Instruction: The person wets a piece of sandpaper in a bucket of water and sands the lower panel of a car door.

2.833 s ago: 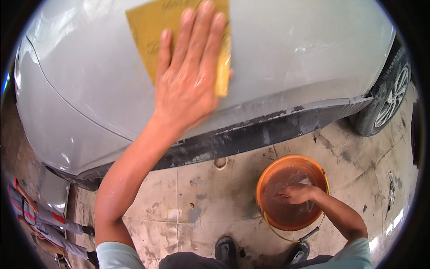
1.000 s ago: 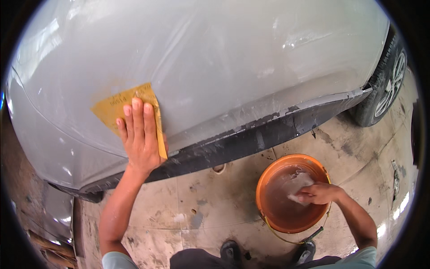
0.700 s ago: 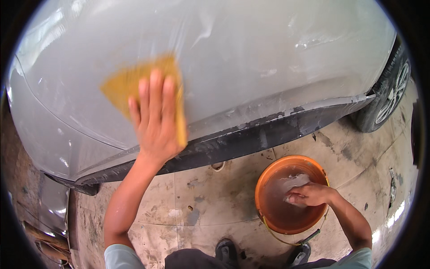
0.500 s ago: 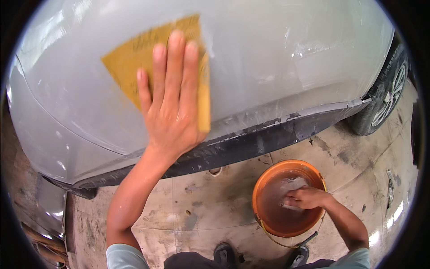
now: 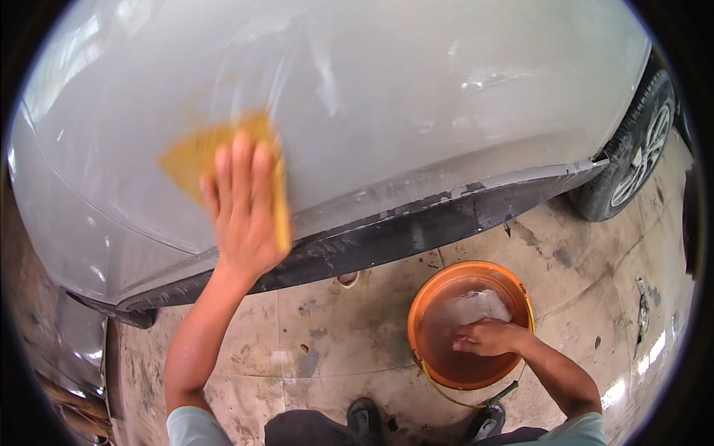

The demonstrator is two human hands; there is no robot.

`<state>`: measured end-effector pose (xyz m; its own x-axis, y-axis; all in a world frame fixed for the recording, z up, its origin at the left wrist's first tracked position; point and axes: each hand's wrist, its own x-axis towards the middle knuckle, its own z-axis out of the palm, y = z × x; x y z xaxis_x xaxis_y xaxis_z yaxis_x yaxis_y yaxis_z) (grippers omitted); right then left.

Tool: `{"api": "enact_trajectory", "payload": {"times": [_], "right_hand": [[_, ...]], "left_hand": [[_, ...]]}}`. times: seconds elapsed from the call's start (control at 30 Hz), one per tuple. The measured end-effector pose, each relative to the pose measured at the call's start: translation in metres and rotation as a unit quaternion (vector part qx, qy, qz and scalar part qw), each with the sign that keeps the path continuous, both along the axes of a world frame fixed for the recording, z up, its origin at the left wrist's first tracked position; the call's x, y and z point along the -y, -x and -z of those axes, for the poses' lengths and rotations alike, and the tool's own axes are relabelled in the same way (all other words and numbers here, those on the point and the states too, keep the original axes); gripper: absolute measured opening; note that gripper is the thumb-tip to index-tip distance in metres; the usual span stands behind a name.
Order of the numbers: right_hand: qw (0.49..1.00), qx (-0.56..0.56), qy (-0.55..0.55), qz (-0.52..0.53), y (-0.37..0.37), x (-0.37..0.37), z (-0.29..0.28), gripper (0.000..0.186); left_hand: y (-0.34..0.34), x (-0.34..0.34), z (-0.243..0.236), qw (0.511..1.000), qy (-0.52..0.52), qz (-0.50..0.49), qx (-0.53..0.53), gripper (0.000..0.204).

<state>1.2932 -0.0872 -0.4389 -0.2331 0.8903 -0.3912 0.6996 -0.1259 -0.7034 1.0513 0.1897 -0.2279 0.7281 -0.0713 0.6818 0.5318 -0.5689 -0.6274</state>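
Note:
My left hand (image 5: 245, 215) is spread over a yellow sheet of sandpaper (image 5: 186, 160) and presses it against the light grey side of a car (image 5: 416, 97). The sheet's right edge stands up along the hand, and the thumb is hidden. Motion smears the fingers and the sheet a little. Low on the right, my right hand (image 5: 491, 337) is inside an orange bucket (image 5: 418, 327), over murky brownish water. Its fingers point left, loosely extended, with nothing visible in them. A whitish cloth-like piece (image 5: 487, 303) lies in the water just beyond that hand.
A dark sill (image 5: 387, 241) runs along the car's lower edge, with a wheel (image 5: 643, 160) at right. The bucket's wire handle (image 5: 446, 398) hangs toward my shoes (image 5: 364, 420). Stained tiles (image 5: 335, 342) cover the floor. Pipe-like pieces (image 5: 78, 412) lie at lower left.
My left hand has slid the sandpaper down and left across the panel, leaving wet streaks above. In the bucket, my right hand has come away from the whitish piece, which shows more fully.

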Motion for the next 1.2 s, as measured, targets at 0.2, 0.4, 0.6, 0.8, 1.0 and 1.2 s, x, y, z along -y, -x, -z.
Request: {"api": "enact_trajectory", "payload": {"times": [0.2,0.4,0.6,0.8,1.0,1.2], "right_hand": [[0.999,0.012,-0.026,-0.015,-0.003,-0.008,0.003,0.040],[1.000,-0.023,-0.008,-0.014,0.003,-0.016,-0.015,0.042],[0.999,0.005,-0.034,-0.027,-0.006,-0.015,-0.003,0.044],[0.998,-0.027,-0.054,-0.022,-0.008,-0.017,-0.018,0.044],[0.999,-0.004,-0.046,-0.029,-0.007,-0.016,-0.013,0.046],[1.000,0.002,-0.030,0.004,-0.016,-0.002,-0.021,0.046]], "left_hand": [[-0.062,0.037,-0.046,1.000,0.011,-0.008,0.024,0.062],[0.022,-0.010,-0.006,0.999,-0.034,-0.028,-0.029,0.061],[-0.063,0.035,-0.060,1.000,-0.016,-0.009,0.010,0.062],[0.012,-0.005,-0.013,1.000,-0.021,-0.002,-0.002,0.062],[-0.060,0.037,-0.053,0.998,0.045,0.028,0.035,0.062],[-0.006,0.006,-0.018,0.999,0.007,0.008,0.035,0.064]]}}
